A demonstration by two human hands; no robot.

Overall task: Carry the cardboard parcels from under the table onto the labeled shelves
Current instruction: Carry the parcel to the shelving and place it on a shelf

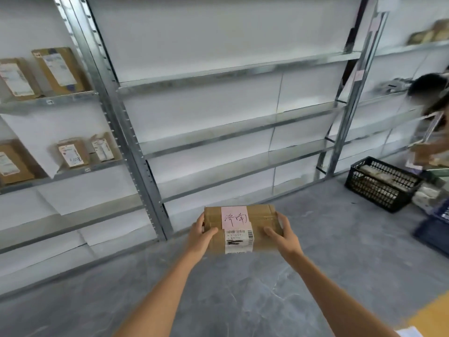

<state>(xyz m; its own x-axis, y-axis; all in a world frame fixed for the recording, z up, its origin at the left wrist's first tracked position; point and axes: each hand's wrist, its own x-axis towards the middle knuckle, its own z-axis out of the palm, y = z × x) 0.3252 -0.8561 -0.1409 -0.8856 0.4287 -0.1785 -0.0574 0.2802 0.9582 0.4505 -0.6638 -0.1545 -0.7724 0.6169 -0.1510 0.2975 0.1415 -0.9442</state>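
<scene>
I hold a small cardboard parcel [261, 221] in front of me, above the grey floor. It carries a pink handwritten note and a white barcode label on top. My left hand [200, 235] grips its left end, and my right hand [283, 235] grips its right end. Straight ahead stands a metal shelf unit [233, 70] with bare white-backed levels. The shelf unit to the left [48, 102] holds several labeled cardboard parcels [59, 69] leaning upright on two levels.
A black plastic crate [381, 183] with goods sits on the floor at the right, next to a dark blue crate [435, 229]. Another person [432, 100] bends over at the right edge. A further shelf [413, 48] stands at the right.
</scene>
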